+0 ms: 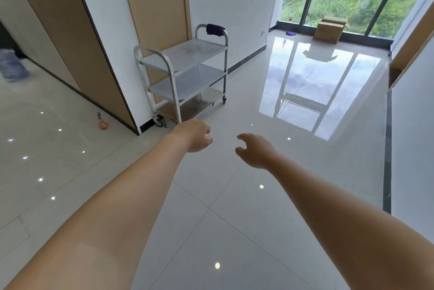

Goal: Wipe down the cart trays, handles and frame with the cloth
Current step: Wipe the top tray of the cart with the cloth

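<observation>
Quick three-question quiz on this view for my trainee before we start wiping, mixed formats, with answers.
1. True or false: the left hand already holds the cloth.
2. The cloth hangs on: A) the cart's far handle, B) the top tray, C) the cardboard box.
3. Fill in: the cart has ___ trays.

Key: 1 false, both hands are empty, the right hand too; 2 A; 3 three.
</observation>
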Motion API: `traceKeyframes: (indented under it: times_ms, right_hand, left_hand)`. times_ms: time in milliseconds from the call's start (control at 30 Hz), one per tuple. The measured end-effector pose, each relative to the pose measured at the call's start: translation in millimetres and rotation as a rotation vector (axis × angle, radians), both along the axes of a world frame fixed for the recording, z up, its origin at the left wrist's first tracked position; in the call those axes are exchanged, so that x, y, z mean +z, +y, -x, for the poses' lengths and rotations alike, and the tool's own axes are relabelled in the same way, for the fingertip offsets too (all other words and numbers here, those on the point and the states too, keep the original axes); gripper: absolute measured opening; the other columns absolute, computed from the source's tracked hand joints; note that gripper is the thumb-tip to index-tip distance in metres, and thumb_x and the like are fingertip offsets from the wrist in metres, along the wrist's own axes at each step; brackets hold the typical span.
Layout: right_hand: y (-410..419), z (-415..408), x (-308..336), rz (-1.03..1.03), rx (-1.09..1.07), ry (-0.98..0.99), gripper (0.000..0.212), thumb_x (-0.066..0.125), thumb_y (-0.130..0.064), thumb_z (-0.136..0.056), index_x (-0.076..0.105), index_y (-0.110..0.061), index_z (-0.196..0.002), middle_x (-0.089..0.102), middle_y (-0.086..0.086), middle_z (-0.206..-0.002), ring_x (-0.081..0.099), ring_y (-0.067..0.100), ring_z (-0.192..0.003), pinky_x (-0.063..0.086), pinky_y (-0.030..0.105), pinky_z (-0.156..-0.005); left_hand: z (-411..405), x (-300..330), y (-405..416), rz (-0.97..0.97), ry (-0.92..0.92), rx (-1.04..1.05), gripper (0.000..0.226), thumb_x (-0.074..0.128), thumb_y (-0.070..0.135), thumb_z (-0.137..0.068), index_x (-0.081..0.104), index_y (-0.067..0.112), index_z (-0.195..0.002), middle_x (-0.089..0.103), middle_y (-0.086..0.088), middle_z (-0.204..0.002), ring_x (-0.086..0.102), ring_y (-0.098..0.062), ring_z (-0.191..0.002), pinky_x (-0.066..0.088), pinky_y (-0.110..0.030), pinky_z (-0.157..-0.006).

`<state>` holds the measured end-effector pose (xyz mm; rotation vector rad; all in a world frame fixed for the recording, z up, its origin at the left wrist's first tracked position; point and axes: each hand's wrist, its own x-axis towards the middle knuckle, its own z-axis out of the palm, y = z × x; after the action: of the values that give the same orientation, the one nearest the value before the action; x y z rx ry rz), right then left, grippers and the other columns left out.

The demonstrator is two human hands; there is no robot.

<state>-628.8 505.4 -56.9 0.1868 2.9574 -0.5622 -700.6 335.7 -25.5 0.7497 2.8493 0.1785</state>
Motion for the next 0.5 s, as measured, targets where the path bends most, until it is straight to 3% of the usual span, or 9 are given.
traceKeyframes:
  times_ms: [500]
  right_hand:
    - [61.8,191.4,-27.3,0.003,0.016,-0.013,0.05,0.045,-0.026,-0.095,0.036,-0.014,-0.143,0.038,0.003,-0.148,0.033,0.022,-0.136,0.031,0.033,-0.107]
  left_hand:
    - [193.1,-30.9,59.1,-0.01,-0.043,0.022,0.037,0.045,0.031,-0.092,0.054,0.016,-0.124,0.056,-0.005,-0.125,0.053,-0.025,-0.111,0.043,-0.033,-0.088]
